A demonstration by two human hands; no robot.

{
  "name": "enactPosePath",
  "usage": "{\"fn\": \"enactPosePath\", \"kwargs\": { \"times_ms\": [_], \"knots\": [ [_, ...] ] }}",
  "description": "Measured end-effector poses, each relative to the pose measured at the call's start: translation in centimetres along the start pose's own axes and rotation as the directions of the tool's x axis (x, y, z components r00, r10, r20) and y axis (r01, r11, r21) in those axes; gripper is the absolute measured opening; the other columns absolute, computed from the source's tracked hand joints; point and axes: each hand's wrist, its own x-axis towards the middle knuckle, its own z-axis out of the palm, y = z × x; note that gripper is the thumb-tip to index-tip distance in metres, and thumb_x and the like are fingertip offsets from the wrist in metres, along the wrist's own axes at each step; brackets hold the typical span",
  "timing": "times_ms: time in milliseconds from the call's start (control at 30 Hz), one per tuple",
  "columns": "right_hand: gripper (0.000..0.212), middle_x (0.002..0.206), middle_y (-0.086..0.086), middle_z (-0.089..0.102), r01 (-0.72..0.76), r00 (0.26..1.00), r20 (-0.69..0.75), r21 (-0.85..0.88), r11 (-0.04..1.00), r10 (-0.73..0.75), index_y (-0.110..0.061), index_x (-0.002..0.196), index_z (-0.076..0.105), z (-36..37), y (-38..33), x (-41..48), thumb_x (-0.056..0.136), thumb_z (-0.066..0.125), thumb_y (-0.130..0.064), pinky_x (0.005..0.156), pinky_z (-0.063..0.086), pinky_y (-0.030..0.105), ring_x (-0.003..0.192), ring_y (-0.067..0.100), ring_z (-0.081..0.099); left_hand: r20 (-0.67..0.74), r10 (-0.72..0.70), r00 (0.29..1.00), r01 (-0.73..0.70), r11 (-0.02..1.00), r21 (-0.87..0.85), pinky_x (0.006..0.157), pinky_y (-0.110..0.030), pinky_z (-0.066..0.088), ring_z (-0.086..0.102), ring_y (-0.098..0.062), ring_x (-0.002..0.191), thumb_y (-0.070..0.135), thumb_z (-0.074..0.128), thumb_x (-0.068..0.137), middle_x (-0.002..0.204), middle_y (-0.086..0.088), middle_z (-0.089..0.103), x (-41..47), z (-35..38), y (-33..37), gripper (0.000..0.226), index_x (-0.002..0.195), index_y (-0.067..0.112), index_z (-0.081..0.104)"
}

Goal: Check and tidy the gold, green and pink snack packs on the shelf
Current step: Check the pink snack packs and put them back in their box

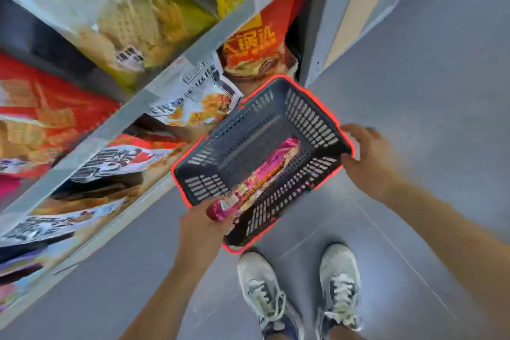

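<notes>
Left hand point(202, 225) pinches near end of pink pack point(265, 171); rest of it lies beyond the grip, inside basket point(306, 116). Right hand point(367, 160) curls on rim opposite. Risk imo: basket tips w/ one-hand hold, or foil slips from pinch.

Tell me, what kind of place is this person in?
Probably a shop aisle: grey metal shelves crammed with snack packs, and a slotted shopping basket with a red rim, held by the right hand, with a pink pack inside.

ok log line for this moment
left hand: grips pink pack | pink pack: partly in basket | right hand: holds basket rim
</notes>
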Motion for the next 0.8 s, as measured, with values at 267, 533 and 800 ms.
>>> {"fn": "enactPosePath", "kwargs": {
  "times_ms": [267,533,800],
  "knots": [
    [0.06,0.131,0.02,0.05,0.064,0.998,0.0,-0.218,0.974,-0.066,-0.011,0.142,0.035,5.4,3.5,5.6,0.086,0.057,-0.01,0.09,0.047,0.049,0.109,0.045,0.054,0.058,-0.064,0.996,0.049,0.971,0.234,0.066,-0.024,0.038,0.066,-0.019,0.084,0.025,0.078,0.08,0.088,-0.002,0.073,13.0,10.3,-4.3,0.016,0.094,0.018,0.073],
    [0.066,0.131,0.019,0.049,0.102,0.993,-0.034,-0.256,0.961,-0.114,-0.01,0.146,0.027,6.6,4.4,5.7,0.087,0.057,-0.01,0.081,0.047,0.046,0.103,0.043,0.056,0.087,-0.143,0.986,0.125,0.974,0.191,0.071,-0.022,0.039,0.064,-0.02,0.092,0.016,0.075,0.083,0.102,-0.004,0.07,16.9,14.3,-5.4,0.034,0.114,0.016,0.064],
    [0.053,0.137,0.012,0.054,0.079,0.987,-0.123,-0.185,0.98,-0.103,-0.015,0.136,0.051,2.2,2.7,2.7,0.084,0.059,-0.005,0.095,0.044,0.046,0.118,0.038,0.053,0.068,-0.032,0.997,0.018,0.98,0.197,0.09,-0.03,0.05,0.063,-0.023,0.105,0.006,0.055,0.093,0.126,-0.009,0.061,11.5,8.5,-3.2,0.04,0.131,0.015,0.057]
  ]
}}
